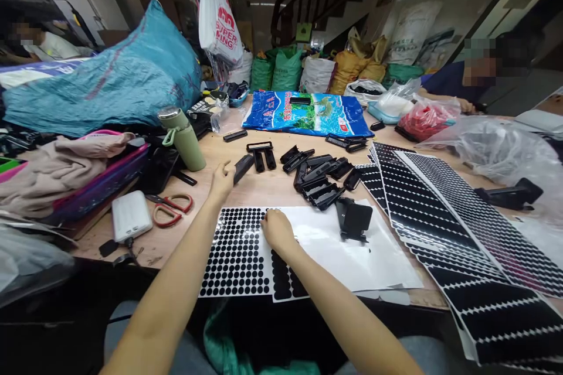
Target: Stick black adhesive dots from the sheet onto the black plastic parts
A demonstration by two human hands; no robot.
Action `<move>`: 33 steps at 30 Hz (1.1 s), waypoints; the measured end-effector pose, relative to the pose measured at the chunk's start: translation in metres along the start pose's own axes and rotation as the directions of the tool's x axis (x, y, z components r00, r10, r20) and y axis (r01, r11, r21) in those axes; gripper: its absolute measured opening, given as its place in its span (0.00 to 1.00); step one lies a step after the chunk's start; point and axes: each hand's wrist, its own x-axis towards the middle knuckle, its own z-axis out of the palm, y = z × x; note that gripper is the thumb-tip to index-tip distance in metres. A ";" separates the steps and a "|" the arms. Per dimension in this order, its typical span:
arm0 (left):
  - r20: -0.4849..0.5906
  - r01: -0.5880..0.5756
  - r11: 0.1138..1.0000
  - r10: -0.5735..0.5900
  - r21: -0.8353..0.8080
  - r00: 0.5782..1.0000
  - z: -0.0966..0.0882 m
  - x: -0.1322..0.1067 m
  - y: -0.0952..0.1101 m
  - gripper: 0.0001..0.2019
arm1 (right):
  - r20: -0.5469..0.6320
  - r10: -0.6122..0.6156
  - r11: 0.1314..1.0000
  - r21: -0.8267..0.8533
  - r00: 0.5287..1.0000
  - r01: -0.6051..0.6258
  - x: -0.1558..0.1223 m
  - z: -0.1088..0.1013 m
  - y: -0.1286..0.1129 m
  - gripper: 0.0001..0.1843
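Note:
My left hand is closed on the near end of a black plastic piece, which tilts up from the table. Curled over the sheets in front of me, my right hand has its fingertips pressed together at the edge of a sheet of round black stickers. Whatever those fingertips pinch is hidden. Under my right wrist lies a strip of larger black stickers beside a white backing sheet. Beyond my hands is a heap of similar black plastic pieces, and a black part with a flat square plate rests on the white sheet.
Red-handled scissors, a white power bank and a green bottle stand or lie at left. Fanned black sticker sheets cover the right side. A blue printed bag lies at the back. Another person sits at far right.

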 end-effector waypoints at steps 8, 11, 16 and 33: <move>0.414 0.331 0.721 -0.066 -0.609 0.908 -0.039 -0.109 0.009 0.19 | -0.018 0.002 0.997 0.073 1.000 -0.001 -0.017 -0.026 0.003 0.06; 0.513 0.261 0.814 0.053 -0.519 0.857 -0.044 -0.137 0.020 0.24 | -0.129 -0.047 0.952 0.294 0.990 0.083 -0.044 -0.060 -0.002 0.08; 0.523 -0.040 0.929 0.242 -0.369 0.817 -0.038 -0.165 0.040 0.22 | -0.211 -0.107 0.907 0.379 0.972 0.182 -0.073 -0.088 -0.015 0.07; 0.520 -0.174 0.941 0.308 -0.290 0.797 -0.029 -0.183 0.046 0.21 | -0.272 -0.066 0.946 0.288 0.960 0.146 -0.084 -0.079 -0.002 0.04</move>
